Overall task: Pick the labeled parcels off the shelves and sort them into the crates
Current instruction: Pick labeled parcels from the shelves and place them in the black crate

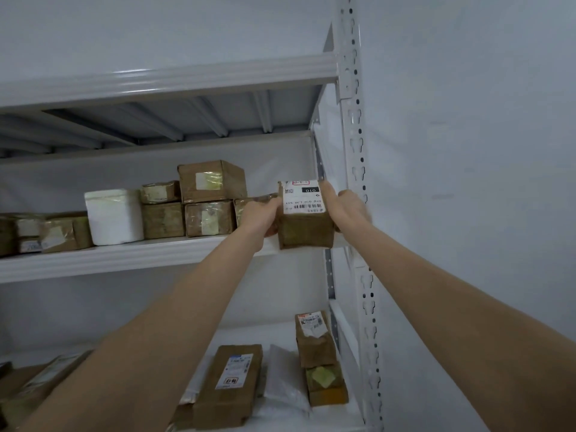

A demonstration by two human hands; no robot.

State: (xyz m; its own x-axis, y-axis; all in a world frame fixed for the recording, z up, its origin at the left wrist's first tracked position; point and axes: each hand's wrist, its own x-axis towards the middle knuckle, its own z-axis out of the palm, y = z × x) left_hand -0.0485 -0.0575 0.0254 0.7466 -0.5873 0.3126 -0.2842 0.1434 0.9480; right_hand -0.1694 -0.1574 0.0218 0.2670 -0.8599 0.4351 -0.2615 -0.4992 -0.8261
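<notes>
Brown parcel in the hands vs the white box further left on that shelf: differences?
The brown parcel is cardboard; the white box is plain white.
The brown parcel carries a printed barcode label on top; the white box shows only glossy tape.
The brown parcel is gripped by the left hand and right hand at the right end of the shelf; the white box stands untouched.
Shared: both boxy, same shelf level.

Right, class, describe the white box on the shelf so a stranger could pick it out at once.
Find the pale metal shelving, then its middle shelf. Left of the stacked brown cartons stands the white foam box, the only all-white box in that brown row.
</notes>
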